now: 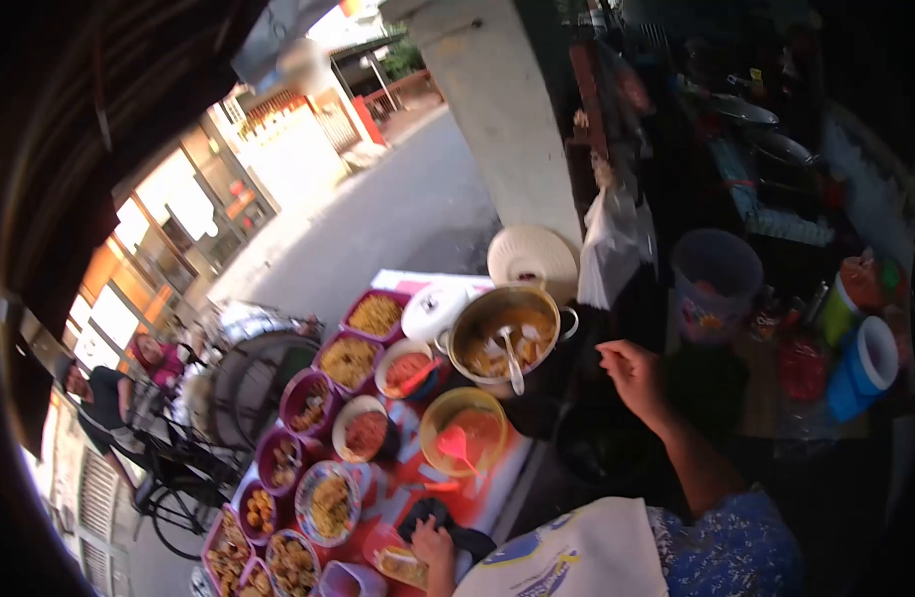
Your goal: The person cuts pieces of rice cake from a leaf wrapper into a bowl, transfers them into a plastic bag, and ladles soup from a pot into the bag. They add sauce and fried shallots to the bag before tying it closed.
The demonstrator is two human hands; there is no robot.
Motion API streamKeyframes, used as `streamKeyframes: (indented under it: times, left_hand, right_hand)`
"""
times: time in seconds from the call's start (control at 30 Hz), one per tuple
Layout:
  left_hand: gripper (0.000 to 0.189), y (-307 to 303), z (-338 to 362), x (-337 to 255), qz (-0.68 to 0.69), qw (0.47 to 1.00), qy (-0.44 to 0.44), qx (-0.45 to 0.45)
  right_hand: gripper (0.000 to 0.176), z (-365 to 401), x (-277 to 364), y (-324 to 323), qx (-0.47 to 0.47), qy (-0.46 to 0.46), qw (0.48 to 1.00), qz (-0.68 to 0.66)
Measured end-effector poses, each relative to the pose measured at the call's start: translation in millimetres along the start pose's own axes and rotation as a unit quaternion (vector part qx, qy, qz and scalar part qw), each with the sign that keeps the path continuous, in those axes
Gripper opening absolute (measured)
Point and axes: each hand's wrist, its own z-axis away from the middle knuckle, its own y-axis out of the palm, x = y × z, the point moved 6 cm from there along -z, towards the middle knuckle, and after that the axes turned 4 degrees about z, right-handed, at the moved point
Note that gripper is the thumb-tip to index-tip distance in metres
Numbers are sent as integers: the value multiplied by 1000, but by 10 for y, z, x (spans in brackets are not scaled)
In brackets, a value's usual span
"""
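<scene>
My right hand (632, 376) is raised to the right of the large metal pot (464, 338), its fingers loosely bent and apart with nothing in them. The pot holds brown stew and a metal ladle (511, 360). Low in the view, my left hand (433, 545) is against a dark cloth (469, 538), beside a small clear container (402, 567) of yellowish food; its fingers are too small and blurred to tell whether they grip. Between the hands stands a yellowish bowl (427, 450) of orange sauce with a pink ladle (457, 444).
Purple bowls of food (348, 360) line the table's left side. A patterned bowl (328, 503) sits among them. Right of me are a light bucket (716, 279) and blue cups (863, 368). Beyond the table, two people (104, 398) are near a bicycle (174, 507).
</scene>
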Motion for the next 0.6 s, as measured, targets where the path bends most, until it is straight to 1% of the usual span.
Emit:
streamKeyframes:
  times: [0.03, 0.07, 0.1, 0.13, 0.17, 0.2, 0.23, 0.27, 0.33, 0.37, 0.4, 0.43, 0.47, 0.53, 0.57, 0.6]
  left_hand:
    - [36, 48, -15, 54, -8, 1000, 3, -13]
    - [34, 104, -102, 95, -13, 1000, 10, -20]
    - [40, 160, -167, 83, 8, 999, -5, 51]
    - [46, 287, -95, 94, 33, 990, -30, 132]
    - [46, 442, -145, 190, 39, 991, -32, 122]
    - [45, 645, -254, 349, 2, 992, -8, 125]
    - [44, 591, -244, 232, -38, 990, 19, 134]
    - [44, 486, -165, 145, -75, 994, -12, 73]
    - [44, -326, 256, -656, -135, 986, -85, -47]
    - [44, -368, 352, -714, -125, 984, -114, -56]
    - [45, -437, 442, -762, -102, 985, -108, -91]
    - [46, -484, 504, -792, -86, 985, -89, -122]
    - [46, -428, 553, -726, -83, 982, -107, -129]
    - [46, -317, 884, -652, 26, 967, -57, -247]
    - [39, -428, 1123, -772, 83, 949, -91, -289]
    - [39, -470, 1289, -778, 80, 945, -119, -296]
  right_hand:
    - [12, -106, -257, -35, -25, -15, 999, -28]
    - [9, -208, -529, -50, -53, -32, 998, 33]
    - [8, -298, -725, -69, -79, -44, 990, 105]
    - [21, -383, -921, 25, -41, 27, 998, 48]
    - [29, -468, -1000, 42, -110, -48, 983, 137]
    - [36, -540, -1027, 112, -173, -124, 953, 217]
    - [44, -603, -1144, 184, -129, -100, 968, 189]
    - [44, -668, -1221, 223, -124, -108, 969, 183]
    - [40, -953, -1491, 306, -162, -50, 957, 237]
    - [38, -1023, -1682, 340, -155, -48, 962, 219]
    - [37, -1112, -1841, 421, -145, -48, 968, 198]
    - [37, -1127, -1866, 425, -131, -45, 968, 211]
    - [37, -1131, -1874, 414, -118, -42, 967, 224]
    - [39, -1122, -1913, 509, -161, -131, 958, 200]
    - [39, -1158, -1903, 542, -141, -129, 958, 211]
    - [39, -1163, -1881, 563, -122, -125, 958, 226]
